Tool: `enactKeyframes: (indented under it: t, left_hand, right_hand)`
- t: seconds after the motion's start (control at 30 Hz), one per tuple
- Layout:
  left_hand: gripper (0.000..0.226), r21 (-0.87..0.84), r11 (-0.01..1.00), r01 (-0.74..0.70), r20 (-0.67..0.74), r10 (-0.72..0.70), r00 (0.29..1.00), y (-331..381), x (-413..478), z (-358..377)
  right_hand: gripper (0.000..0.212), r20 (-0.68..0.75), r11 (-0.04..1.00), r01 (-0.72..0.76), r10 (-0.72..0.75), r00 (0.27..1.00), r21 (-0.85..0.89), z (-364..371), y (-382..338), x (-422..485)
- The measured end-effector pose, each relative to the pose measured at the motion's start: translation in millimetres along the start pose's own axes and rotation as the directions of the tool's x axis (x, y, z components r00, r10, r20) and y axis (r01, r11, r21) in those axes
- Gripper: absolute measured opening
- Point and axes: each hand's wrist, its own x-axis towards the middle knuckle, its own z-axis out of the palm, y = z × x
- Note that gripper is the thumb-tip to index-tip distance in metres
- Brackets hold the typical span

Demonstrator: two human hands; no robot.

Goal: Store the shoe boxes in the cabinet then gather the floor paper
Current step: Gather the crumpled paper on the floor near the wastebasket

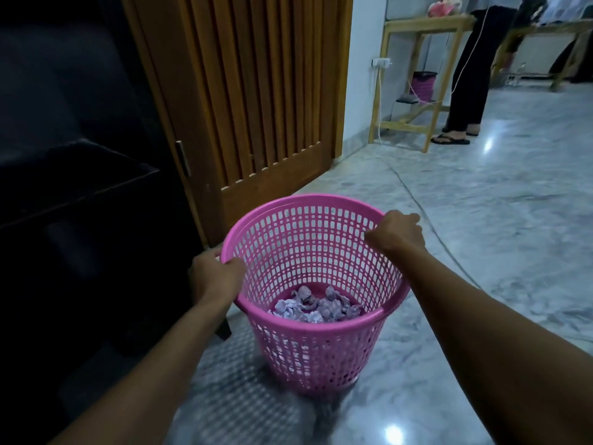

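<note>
Both hands clasp a pink basket [316, 284] by its rim. Left hand [215, 273] has its grip clenched on the rim at nine o'clock, thumb hooked inside, fingers outside. Right hand [398, 233] grips the rim at two o'clock, fingers curled over the top edge. Whether the basket's base touches the floor [481, 236] I cannot tell; its lower part and its shadow look blurred. Down at the bottom of the basket lies crumpled paper [316, 306], a loose heap of pale balls. At ten o'clock from the basket, just beside the left hand, stands a dark cabinet [73, 187], its inside too dim to read. At twelve o'clock, near the basket, is a slatted wooden door [256, 101]. Far off at one o'clock a wooden table [426, 27] stands against the wall, a second pink basket [423, 85] under it, and a person in dark trousers [470, 78] and sandals stands beside it.
</note>
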Motion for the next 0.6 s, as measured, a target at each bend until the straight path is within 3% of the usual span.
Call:
enactKeyframes:
  t: [0.2, 0.3, 0.4, 0.6]
  left_hand:
    - [0.009, 0.017, 0.990, 0.139, -0.164, -0.135, 0.977, -16, -32, -62]
    - [0.020, 0.042, 0.979, 0.202, -0.259, -0.184, 0.948, -29, -46, -94]
    - [0.007, 0.042, 0.965, 0.259, -0.344, -0.229, 0.911, -37, -59, -118]
    - [0.015, -0.021, 0.948, 0.319, -0.486, -0.289, 0.825, -65, -82, -154]
  right_hand:
    - [0.047, 0.089, 0.984, 0.132, -0.143, 0.986, 0.121, -1, -11, -28]
    - [0.043, 0.147, 0.963, 0.213, -0.237, 0.960, 0.164, 9, -30, -45]
    - [0.038, 0.204, 0.950, 0.267, -0.297, 0.933, 0.161, 21, -42, -58]
    - [0.029, 0.398, 0.914, 0.335, -0.401, 0.825, 0.228, 53, -57, -79]
